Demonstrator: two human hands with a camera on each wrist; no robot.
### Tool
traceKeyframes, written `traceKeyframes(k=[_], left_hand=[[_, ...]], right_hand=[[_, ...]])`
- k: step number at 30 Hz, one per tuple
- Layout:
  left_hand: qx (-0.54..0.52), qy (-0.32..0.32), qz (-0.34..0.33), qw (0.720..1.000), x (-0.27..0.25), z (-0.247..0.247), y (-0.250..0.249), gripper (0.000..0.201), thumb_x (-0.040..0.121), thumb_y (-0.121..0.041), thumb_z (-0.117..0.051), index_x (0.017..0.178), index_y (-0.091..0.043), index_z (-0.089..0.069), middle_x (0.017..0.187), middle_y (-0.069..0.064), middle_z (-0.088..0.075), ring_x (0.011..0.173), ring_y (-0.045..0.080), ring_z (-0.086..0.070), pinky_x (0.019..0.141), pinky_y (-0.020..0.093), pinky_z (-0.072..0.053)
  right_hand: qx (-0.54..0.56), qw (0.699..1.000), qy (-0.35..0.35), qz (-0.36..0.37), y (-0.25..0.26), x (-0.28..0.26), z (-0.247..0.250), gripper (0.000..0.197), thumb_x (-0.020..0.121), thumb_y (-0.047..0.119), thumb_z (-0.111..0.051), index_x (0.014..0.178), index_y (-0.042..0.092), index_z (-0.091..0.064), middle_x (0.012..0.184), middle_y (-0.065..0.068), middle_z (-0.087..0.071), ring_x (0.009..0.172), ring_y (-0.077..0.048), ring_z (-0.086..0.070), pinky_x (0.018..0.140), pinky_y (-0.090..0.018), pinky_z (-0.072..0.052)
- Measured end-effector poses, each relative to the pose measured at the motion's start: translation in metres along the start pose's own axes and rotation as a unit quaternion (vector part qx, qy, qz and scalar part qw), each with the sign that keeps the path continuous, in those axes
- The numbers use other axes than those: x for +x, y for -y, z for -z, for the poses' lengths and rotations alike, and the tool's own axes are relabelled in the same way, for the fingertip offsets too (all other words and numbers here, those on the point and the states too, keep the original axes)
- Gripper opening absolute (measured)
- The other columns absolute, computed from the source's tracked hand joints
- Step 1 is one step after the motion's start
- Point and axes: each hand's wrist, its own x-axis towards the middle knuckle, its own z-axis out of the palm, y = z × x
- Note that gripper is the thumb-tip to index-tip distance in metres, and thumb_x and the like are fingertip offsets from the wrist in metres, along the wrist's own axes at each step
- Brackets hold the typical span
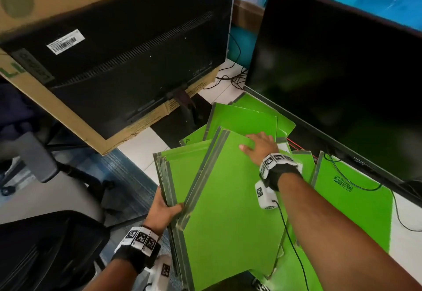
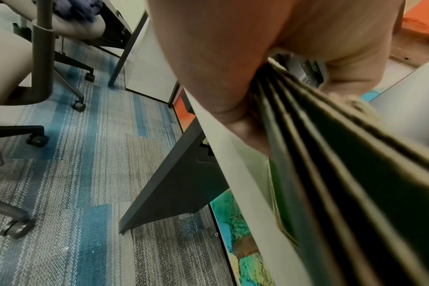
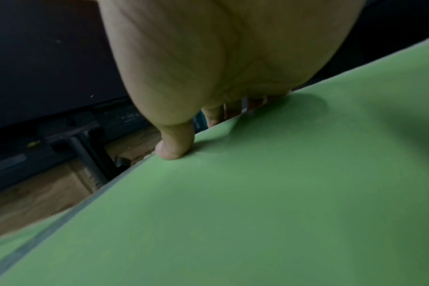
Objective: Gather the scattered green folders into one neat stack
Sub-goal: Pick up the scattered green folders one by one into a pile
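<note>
Several green folders with grey spines lie overlapping on the white desk. My left hand [image 1: 165,208] grips the near corner of a bundle of folders [image 1: 182,172], thumb on top; the left wrist view shows their edges [image 2: 331,154] clamped in my palm. My right hand [image 1: 258,145] holds the far edge of the top folder [image 1: 230,199], thumb on its face and fingers curled over the edge, as the right wrist view shows on the green cover [image 3: 282,193]. More folders lie fanned behind [image 1: 242,119], and one lies at the right [image 1: 351,194] under cables.
A black monitor [image 1: 338,67] stands at the right, close to the folders. Another monitor's back [image 1: 127,62] leans on a cardboard box [image 1: 68,117] at the left. Cables [image 1: 230,76] run between them. An office chair [image 1: 45,245] sits at lower left over carpet.
</note>
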Motion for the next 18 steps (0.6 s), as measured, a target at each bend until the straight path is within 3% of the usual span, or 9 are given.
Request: traceKeyframes(k=[3, 5, 7, 9, 12, 14, 16, 18], left_hand=[[-0.026, 0.023, 0.003, 0.999, -0.005, 0.002, 0.0, 0.07, 0.071, 0.026, -0.061, 0.124, -0.016, -0.043, 0.103, 0.019, -0.067, 0.077, 0.029, -0.073, 0.065, 0.035, -0.06], [-0.043, 0.023, 0.0, 0.999, -0.008, 0.003, -0.001, 0.071, 0.067, 0.021, -0.062, 0.123, -0.019, -0.045, 0.1, 0.015, -0.068, 0.077, 0.027, -0.071, 0.064, 0.031, -0.058], [-0.065, 0.016, 0.003, 0.998, -0.011, 0.004, -0.004, 0.067, 0.058, 0.002, -0.065, 0.117, -0.025, -0.05, 0.093, 0.007, -0.066, 0.08, 0.024, -0.065, 0.063, 0.029, -0.055], [-0.091, 0.022, 0.013, 0.996, -0.013, 0.003, -0.006, 0.067, 0.054, -0.021, -0.072, 0.118, -0.027, -0.053, 0.094, 0.001, -0.067, 0.087, 0.023, -0.062, 0.073, 0.033, -0.052], [-0.099, 0.018, 0.041, 0.994, -0.013, 0.007, -0.003, 0.094, 0.056, -0.047, -0.084, 0.137, -0.025, -0.043, 0.128, 0.001, -0.061, 0.117, 0.024, -0.058, 0.101, 0.048, -0.046], [-0.086, 0.019, 0.042, 0.995, -0.013, 0.007, -0.001, 0.108, 0.056, -0.056, -0.085, 0.145, -0.027, -0.032, 0.143, 0.004, -0.05, 0.129, 0.026, -0.05, 0.109, 0.054, -0.038], [-0.072, 0.016, 0.04, 0.996, -0.015, 0.004, 0.0, 0.111, 0.052, -0.056, -0.088, 0.144, -0.026, -0.032, 0.144, 0.008, -0.049, 0.129, 0.029, -0.051, 0.107, 0.056, -0.039], [-0.071, 0.009, 0.028, 0.997, -0.018, -0.003, -0.006, 0.11, 0.042, -0.053, -0.092, 0.134, -0.023, -0.041, 0.129, 0.009, -0.061, 0.114, 0.028, -0.063, 0.098, 0.051, -0.049]], right_hand=[[-0.019, 0.999, 0.015, -0.029, 0.001, 0.005, -0.009, 0.067, 0.087, 0.058, -0.049, 0.143, 0.025, -0.035, 0.153, -0.008, -0.028, 0.141, -0.034, -0.02, 0.114, -0.052, -0.02], [-0.003, 0.999, 0.008, -0.035, 0.002, 0.004, -0.008, 0.062, 0.087, 0.057, -0.051, 0.141, 0.028, -0.039, 0.153, -0.01, -0.027, 0.141, -0.034, -0.02, 0.114, -0.054, -0.019], [0.064, 0.998, 0.005, -0.022, 0.004, 0.003, -0.004, 0.057, 0.086, 0.051, -0.056, 0.138, 0.032, -0.043, 0.155, -0.01, -0.025, 0.141, -0.036, -0.024, 0.112, -0.055, -0.023], [0.119, 0.992, -0.014, 0.031, 0.008, 0.004, 0.004, 0.051, 0.086, 0.043, -0.062, 0.135, 0.036, -0.047, 0.152, -0.006, -0.032, 0.137, -0.034, -0.034, 0.111, -0.052, -0.028], [0.097, 0.987, -0.012, 0.124, 0.025, 0.003, 0.014, 0.048, 0.087, 0.037, -0.062, 0.133, 0.04, -0.049, 0.145, 0.003, -0.046, 0.135, -0.025, -0.04, 0.113, -0.05, -0.023], [0.044, 0.987, 0.002, 0.157, 0.042, -0.001, 0.011, 0.048, 0.088, 0.039, -0.059, 0.135, 0.042, -0.046, 0.147, 0.0, -0.042, 0.138, -0.024, -0.034, 0.114, -0.046, -0.016], [-0.005, 0.983, 0.028, 0.18, 0.059, -0.008, -0.002, 0.05, 0.089, 0.042, -0.056, 0.137, 0.045, -0.041, 0.152, -0.006, -0.034, 0.142, -0.027, -0.025, 0.114, -0.046, -0.01], [-0.044, 0.976, 0.061, 0.203, 0.077, -0.016, -0.021, 0.051, 0.091, 0.043, -0.054, 0.139, 0.045, -0.038, 0.154, -0.008, -0.028, 0.143, -0.031, -0.019, 0.115, -0.048, -0.008]])
